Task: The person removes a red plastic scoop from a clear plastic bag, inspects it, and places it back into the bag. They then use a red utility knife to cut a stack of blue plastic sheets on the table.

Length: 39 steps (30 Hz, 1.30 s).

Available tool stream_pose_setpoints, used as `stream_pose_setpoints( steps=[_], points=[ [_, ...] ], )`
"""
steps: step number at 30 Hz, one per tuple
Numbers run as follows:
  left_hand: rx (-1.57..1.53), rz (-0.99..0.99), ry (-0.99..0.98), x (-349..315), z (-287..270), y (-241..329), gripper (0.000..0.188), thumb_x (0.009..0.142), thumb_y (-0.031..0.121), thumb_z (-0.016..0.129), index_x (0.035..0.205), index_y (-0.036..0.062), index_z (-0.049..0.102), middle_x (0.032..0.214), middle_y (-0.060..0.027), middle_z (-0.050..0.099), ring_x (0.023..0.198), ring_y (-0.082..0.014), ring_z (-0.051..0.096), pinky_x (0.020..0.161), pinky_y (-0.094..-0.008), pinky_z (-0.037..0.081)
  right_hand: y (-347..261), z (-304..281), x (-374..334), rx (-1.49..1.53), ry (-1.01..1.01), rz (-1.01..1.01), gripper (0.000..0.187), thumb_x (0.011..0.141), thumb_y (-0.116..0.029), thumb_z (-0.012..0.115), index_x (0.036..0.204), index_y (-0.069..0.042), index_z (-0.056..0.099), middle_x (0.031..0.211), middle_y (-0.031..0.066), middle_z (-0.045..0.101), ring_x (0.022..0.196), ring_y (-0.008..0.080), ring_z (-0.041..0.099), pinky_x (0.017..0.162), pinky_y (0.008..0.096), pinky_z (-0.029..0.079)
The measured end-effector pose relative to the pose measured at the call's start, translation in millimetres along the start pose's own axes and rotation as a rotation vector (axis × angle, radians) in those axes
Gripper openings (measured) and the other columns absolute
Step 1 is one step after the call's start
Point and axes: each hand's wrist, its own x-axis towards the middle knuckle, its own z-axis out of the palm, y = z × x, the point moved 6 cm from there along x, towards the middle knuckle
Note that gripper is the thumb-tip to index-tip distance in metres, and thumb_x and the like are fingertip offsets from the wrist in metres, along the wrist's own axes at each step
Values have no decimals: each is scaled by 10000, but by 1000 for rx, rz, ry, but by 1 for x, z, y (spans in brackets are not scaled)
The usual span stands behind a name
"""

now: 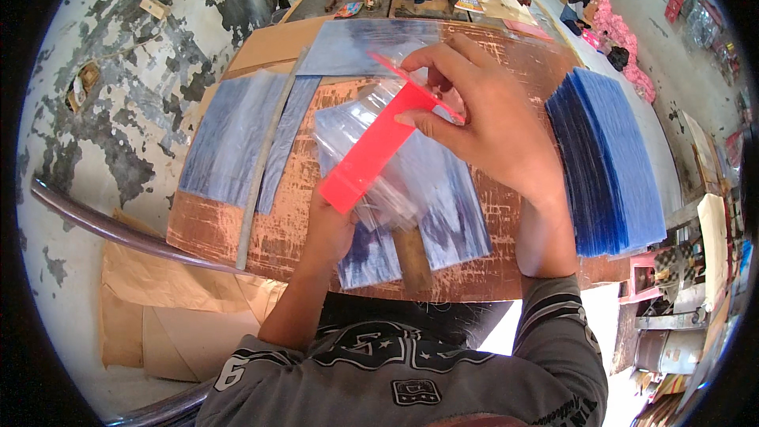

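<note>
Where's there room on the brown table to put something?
Bare tabletop shows between the left blue sheets and the middle blue sheets, and between those and the tall blue stack, around the right forearm. Mid-table's crowded: left hand, red plastic piece, clear plastic, right hand.

You hold a red, smooth-faced piece [371, 146], a straight bar with a thin, wider plate set across one end. It is tilted: the plate end points toward the far right corner of the worktop [292, 190], the plain end toward its near left corner. Your right hand [494, 122] grips the plate end. Your left hand [336, 221] is at the plain end, its fingers largely hidden. Clear, creased plastic film [391, 198] shows beneath the bar; its support cannot be determined.
</note>
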Motion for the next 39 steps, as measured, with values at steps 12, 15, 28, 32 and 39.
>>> stream_pose_setpoints(
  steps=[12,15,28,32,39],
  points=[
    [-326,-66,-302,-6,53,28,438,1050,240,543,1419,11,486,1277,-184,650,1197,-407,635,921,-560,585,17,48,-5,116,-145,43,294,884,-70,644,1176,-67,602,1000,194,695,976,395,672,804,472,519],
    [-295,-12,-311,-4,45,38,473,1046,239,549,1458,30,450,1317,-184,628,1162,-409,654,926,-571,582,18,50,-2,150,-101,-10,345,864,-60,612,1207,-96,633,1034,210,692,1012,414,649,834,498,509],
    [-715,94,-579,-6,-13,54,442,1064,267,494,1455,59,486,1459,-134,541,1304,-254,547,1108,-449,433,28,18,-11,-125,-95,-66,659,847,-160,747,1458,-197,504,1528,260,402,1440,481,342,1179,522,324],
    [-700,30,-287,-9,-15,45,429,1005,229,563,1405,76,525,1293,-96,638,1021,-187,639,853,-386,530,13,22,-17,-221,-172,-218,704,845,-146,753,1488,-211,473,1563,171,386,1402,453,401,1151,496,359],
    [-588,67,-541,-26,3,51,470,1028,393,523,1384,86,511,1199,-75,605,1035,-209,579,859,-387,465,-16,31,-16,270,-323,-297,597,807,-126,730,1359,-32,521,1167,223,661,1102,394,627,932,495,489]
  ],
)
